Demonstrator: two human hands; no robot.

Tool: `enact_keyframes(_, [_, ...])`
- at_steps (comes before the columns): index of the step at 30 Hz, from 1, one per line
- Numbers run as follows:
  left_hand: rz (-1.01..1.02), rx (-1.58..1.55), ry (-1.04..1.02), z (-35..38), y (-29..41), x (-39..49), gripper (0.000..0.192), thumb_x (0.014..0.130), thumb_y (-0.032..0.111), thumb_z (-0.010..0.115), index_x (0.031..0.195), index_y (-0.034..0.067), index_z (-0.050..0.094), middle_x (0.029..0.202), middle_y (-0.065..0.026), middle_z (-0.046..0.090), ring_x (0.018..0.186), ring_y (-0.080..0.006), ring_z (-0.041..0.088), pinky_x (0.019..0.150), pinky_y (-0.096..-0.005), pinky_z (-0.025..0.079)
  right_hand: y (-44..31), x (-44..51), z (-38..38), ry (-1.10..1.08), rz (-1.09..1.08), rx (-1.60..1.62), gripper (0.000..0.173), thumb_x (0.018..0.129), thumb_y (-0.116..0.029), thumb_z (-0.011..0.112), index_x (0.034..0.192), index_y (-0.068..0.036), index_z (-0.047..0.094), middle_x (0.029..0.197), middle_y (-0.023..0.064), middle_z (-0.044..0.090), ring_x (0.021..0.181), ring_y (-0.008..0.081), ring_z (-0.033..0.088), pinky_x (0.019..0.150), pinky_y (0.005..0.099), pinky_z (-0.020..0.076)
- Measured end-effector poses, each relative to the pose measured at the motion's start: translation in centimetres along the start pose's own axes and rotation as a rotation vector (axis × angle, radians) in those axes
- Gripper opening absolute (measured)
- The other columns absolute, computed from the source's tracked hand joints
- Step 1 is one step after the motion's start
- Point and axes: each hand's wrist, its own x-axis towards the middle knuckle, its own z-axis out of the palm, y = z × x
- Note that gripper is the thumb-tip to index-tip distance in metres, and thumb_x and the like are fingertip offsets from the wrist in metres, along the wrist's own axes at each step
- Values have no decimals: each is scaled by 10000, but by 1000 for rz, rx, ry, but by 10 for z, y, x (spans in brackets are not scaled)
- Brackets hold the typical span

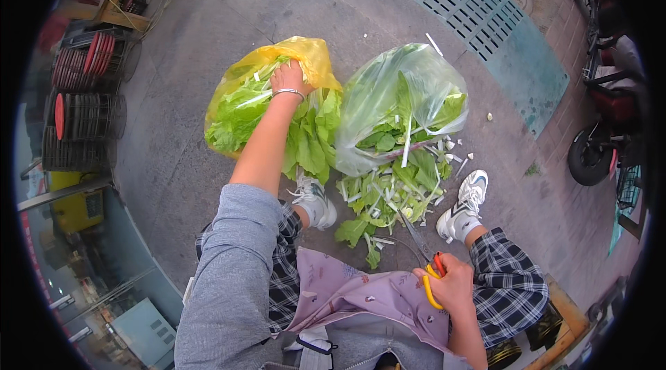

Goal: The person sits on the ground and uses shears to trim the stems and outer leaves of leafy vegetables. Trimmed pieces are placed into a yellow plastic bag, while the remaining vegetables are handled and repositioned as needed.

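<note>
My left hand [289, 78] reaches into the mouth of a yellow plastic bag [312, 52], resting on leafy green lettuce [237, 115] that fills it; its fingers are partly hidden among the leaves. In my right hand [453, 281] are scissors [434, 279] with red and yellow handles, their blades pointing away over the trimmings. A clear plastic bag [364, 94] with green leaves inside lies right of the yellow one. Between my shoes, cut leaves and white stem pieces [385, 198] are heaped on the ground. A lilac patterned apron [354, 292] covers my lap.
Wire racks [88, 115] and a glass-sided cabinet [140, 245] stand at the left. A green perforated mat [468, 5] lies at the upper right, with a parked two-wheeled vehicle [590, 156] beyond. My white shoes [463, 206] flank the trimmings. A wooden frame [567, 312] is at the lower right.
</note>
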Motion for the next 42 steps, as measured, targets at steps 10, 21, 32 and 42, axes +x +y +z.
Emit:
enact_keyframes(10, [31,-671,-510,-21,166,-118,350,858,417,621,909,72,629,736,-157,660,706,-353,644,633,-446,492,7,-4,-1,48,-27,199,461,610,-271,877,665,-15,497,593,106,531,516,250,525,493,360,418])
enact_keyframes(21, [-175,-495,-371,63,227,-140,214,771,176,632,922,39,568,882,-214,661,823,-395,650,752,-497,512,8,1,-10,26,16,226,425,604,-259,878,720,-24,545,668,103,579,560,285,574,518,369,454])
enact_keyframes(32, [-220,-367,-540,77,150,-111,248,841,150,531,1050,25,576,966,-263,641,915,-424,620,803,-501,494,7,3,-11,26,-1,263,444,603,-287,881,733,-25,547,661,104,565,557,293,564,516,374,450])
enact_keyframes(42, [-141,-243,-60,91,116,-147,438,766,98,623,1185,-1,547,1200,-202,580,1100,-362,552,980,-469,408,11,2,-7,10,15,277,451,615,-308,873,748,-22,550,653,110,559,561,304,569,522,382,459])
